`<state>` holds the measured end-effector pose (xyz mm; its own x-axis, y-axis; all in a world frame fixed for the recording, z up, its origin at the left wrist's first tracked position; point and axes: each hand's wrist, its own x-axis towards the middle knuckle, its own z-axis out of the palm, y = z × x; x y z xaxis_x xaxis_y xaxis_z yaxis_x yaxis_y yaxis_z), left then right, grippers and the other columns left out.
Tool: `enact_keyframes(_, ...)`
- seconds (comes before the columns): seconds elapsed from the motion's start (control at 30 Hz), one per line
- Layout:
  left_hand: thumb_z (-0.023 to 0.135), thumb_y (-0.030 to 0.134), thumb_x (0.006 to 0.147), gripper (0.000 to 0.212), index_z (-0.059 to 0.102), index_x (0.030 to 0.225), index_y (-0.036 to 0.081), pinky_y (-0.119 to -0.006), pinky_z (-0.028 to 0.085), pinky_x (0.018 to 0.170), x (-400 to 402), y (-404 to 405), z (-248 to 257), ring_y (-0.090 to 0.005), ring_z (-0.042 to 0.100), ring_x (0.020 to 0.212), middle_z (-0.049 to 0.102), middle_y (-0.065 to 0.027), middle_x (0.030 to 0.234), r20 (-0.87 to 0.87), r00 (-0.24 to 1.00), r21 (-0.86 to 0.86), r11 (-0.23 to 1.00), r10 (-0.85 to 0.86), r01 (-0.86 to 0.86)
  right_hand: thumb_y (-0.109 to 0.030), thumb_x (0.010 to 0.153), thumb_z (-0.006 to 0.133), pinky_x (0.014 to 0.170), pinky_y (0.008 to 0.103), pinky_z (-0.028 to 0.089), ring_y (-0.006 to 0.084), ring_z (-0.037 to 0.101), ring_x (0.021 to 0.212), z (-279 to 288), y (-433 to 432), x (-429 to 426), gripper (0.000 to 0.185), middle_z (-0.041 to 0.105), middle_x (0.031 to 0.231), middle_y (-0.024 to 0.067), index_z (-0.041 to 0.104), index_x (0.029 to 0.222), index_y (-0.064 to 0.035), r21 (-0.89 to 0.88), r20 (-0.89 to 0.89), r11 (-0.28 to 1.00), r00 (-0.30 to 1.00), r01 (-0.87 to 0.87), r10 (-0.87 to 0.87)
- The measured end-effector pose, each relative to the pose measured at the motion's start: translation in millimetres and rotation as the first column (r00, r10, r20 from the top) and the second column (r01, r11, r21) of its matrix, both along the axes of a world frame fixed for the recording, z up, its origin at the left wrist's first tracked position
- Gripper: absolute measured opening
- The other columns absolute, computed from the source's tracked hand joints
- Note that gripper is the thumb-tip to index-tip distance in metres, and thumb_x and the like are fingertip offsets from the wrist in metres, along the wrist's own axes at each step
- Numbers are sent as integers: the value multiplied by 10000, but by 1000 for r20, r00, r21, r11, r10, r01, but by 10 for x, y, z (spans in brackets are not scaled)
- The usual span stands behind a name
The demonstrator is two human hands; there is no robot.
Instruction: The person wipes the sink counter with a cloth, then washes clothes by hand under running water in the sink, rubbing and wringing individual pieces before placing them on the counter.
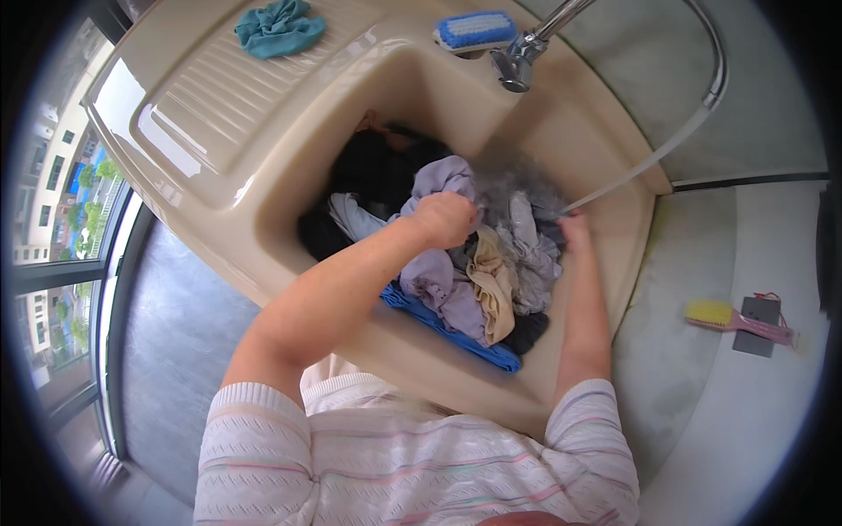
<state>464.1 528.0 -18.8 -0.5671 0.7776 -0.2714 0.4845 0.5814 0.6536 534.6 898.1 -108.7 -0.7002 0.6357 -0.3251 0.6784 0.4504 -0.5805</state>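
My left hand (447,220) is closed on a lavender garment (445,176), lifting part of it above the laundry heap in a beige sink basin (276,197). At the basin's right side, my right hand (575,231) is beside wet greyish cloth (533,263); blur and splashing hide what its fingertips grip. A stream of water (638,169) from the curved chrome spout (720,59) lands by that hand. Around my hands lie a beige cloth (492,283), a blue cloth (454,332), a pale blue cloth (358,217) and black clothes (368,167).
A teal cloth (279,29) lies crumpled on the ribbed washboard (217,112). The blue-and-white scrub brush (477,29) rests by the chrome faucet valve (516,66). On a ledge at right is a yellow-bristled brush (730,319) across a dark flat object (758,345). Windows (72,210) border the left.
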Motion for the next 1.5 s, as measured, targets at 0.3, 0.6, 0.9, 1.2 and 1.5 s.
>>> enact_keyframes(0.3,533,143,687,265,623,936,116,-369,444,771,-21,18,-42,-283,567,887,617,-119,885,2,1000,30,999,31,-31,-7,667,535,650,279,442,130,545,759,2832,-54,-100,355,580,888,33,530,1022,-30,-97,-643,992,765,-79,-2)
enact_keyframes(0.6,540,145,684,247,624,914,111,-375,447,756,23,107,-65,-285,568,875,615,-121,877,-19,998,33,998,-53,54,55,626,536,648,297,459,177,550,757,409,469,50,405,579,890,39,530,1019,-40,185,-242,983,970,8,38)
enact_keyframes(0.9,547,183,724,240,604,917,52,-345,482,653,-25,-18,-34,-234,601,775,616,-133,858,172,982,202,974,72,-106,-45,619,528,817,368,425,336,544,931,302,-723,15,374,569,975,217,568,990,-15,370,292,843,911,-389,292)
enact_keyframes(1.2,350,544,831,614,460,1097,2,-519,428,755,136,467,139,-350,526,929,526,-199,1042,943,-327,-257,747,57,-614,75,561,488,728,364,439,350,519,845,2253,-2086,-62,320,533,892,172,543,871,22,450,84,475,566,-756,820)
enact_keyframes(1.5,201,481,862,672,411,1098,-112,-468,448,728,61,446,-477,-436,527,777,509,-320,985,852,-460,-64,823,-249,-564,17,624,519,753,318,468,275,534,882,2365,-3164,764,242,531,911,148,541,864,44,447,-138,242,200,-861,970)
